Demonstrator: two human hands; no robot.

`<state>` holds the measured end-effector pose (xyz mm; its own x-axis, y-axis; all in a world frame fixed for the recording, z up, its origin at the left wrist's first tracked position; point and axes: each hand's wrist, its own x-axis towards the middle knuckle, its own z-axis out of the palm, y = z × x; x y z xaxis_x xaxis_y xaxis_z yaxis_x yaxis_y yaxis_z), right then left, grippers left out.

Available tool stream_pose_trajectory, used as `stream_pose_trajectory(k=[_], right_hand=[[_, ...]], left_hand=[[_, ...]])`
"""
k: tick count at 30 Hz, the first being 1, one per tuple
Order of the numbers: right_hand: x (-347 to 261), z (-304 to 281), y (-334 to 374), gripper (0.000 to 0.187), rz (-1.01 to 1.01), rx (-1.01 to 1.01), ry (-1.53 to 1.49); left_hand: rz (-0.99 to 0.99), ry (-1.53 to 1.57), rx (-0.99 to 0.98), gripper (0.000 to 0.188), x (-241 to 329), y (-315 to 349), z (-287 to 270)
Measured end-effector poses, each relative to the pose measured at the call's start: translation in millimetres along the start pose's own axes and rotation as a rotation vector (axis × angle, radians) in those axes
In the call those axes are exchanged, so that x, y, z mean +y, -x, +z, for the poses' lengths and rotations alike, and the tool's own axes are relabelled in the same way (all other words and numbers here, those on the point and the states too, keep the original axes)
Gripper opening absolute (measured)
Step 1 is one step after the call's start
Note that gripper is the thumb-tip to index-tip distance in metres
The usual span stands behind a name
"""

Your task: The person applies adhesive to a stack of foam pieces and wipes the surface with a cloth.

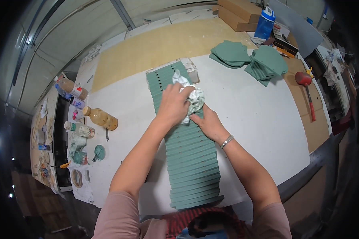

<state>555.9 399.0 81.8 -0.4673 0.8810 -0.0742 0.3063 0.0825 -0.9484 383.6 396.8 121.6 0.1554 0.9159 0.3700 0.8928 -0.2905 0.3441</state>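
A long row of overlapping flat green boards (192,159) runs from near my body toward the middle of the white table. Small dark holes dot the far boards. My left hand (173,104) is closed on a crumpled white cloth (196,98) and presses it on the boards. To the right of it, my right hand (211,124) grips the row's right edge, thumb on top and close below the cloth. Its other fingers are partly hidden along the side. At the far end, the row lies over a pale, worn block (192,69).
Loose green boards (231,53) lie in piles at the far right, near a blue bottle (265,24) and cardboard boxes (237,16). A red-headed mallet (305,81) rests on cardboard at right. Several bottles, including a yellowish one (103,118), and a tape roll (77,178) line the left edge.
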Motion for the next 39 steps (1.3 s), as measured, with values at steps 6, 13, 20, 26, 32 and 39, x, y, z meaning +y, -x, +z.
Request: stream_pose_trajectory(k=[6,13,20,26,32,39], right_hand=[[10.1,-4.0,6.0,0.066,-0.055,0.107,0.011],[-0.4,-9.6,4.5,0.058,0.156,-0.036,0.087],[0.5,-7.8,5.7,0.057,0.033,0.070,0.076],[1.7,-8.9,4.3,0.064,0.082,0.013,0.067],[14.0,-3.2,6.1,0.067,-0.018,0.105,0.023],[3.2,-5.7,0.2,0.073,0.066,-0.007,0.055]], left_hand=[[0.041,-0.261,-0.159,0.029,-2.5,1.6,-24.3],[0.214,-0.342,0.085,0.031,9.4,-14.5,9.6],[0.144,-0.381,0.012,0.026,4.2,-5.4,-4.4],[0.214,-0.291,-0.051,0.032,0.7,-13.0,1.2],[0.039,-0.391,-0.105,0.029,-61.3,45.8,-77.5],[0.184,-0.099,0.068,0.040,-13.2,-11.1,-6.3]])
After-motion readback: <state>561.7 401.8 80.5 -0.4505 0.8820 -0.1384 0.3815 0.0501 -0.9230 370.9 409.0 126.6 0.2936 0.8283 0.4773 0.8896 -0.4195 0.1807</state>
